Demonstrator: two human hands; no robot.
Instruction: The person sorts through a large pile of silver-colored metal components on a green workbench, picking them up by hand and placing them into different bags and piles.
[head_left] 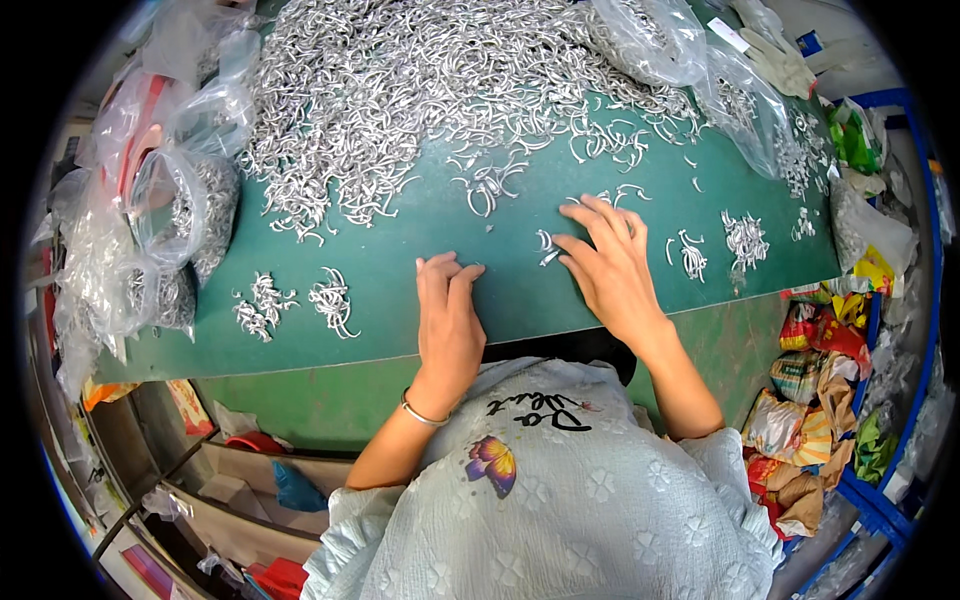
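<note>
My left hand (448, 318) lies flat on the green table (400, 320), fingers together, holding nothing. My right hand (608, 262) rests on the table with fingers spread, its fingertips touching a few small curved silver metal hooks (546, 246). A large heap of the same silver hooks (420, 90) covers the far half of the table. Small sorted bunches of hooks lie at the left (292, 300) and at the right (715, 245) of my hands.
Clear plastic bags holding hooks (185, 215) crowd the table's left edge, and more bags (700, 70) lie at the far right. A white glove (785, 60) sits at the top right. Crumpled snack wrappers (815, 400) fill a blue bin at the right. Boxes (240, 480) stand below left.
</note>
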